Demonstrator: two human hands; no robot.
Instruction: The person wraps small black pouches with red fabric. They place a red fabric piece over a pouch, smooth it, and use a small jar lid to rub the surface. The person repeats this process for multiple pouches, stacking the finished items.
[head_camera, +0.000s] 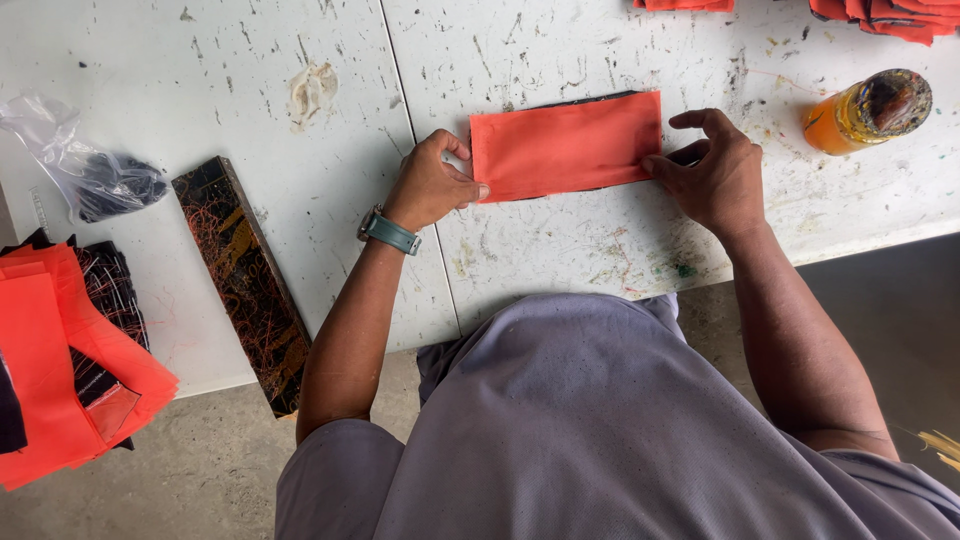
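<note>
An orange paper-covered panel (566, 146) lies flat on the stained white table (560, 250), stretched between the person's two hands. The left hand (430, 185) pinches its left short edge, thumb on top and fingers curled. The right hand (712, 172) presses the right short edge, where a dark layer peeks out beneath. An orange jar (866, 110) stands well to the right; a dark patterned board (245, 280) lies off to the left.

Craft workshop, paint-stained white worktable (560, 250), glue jar (866, 110), stacks of orange paper (50, 380)
</note>
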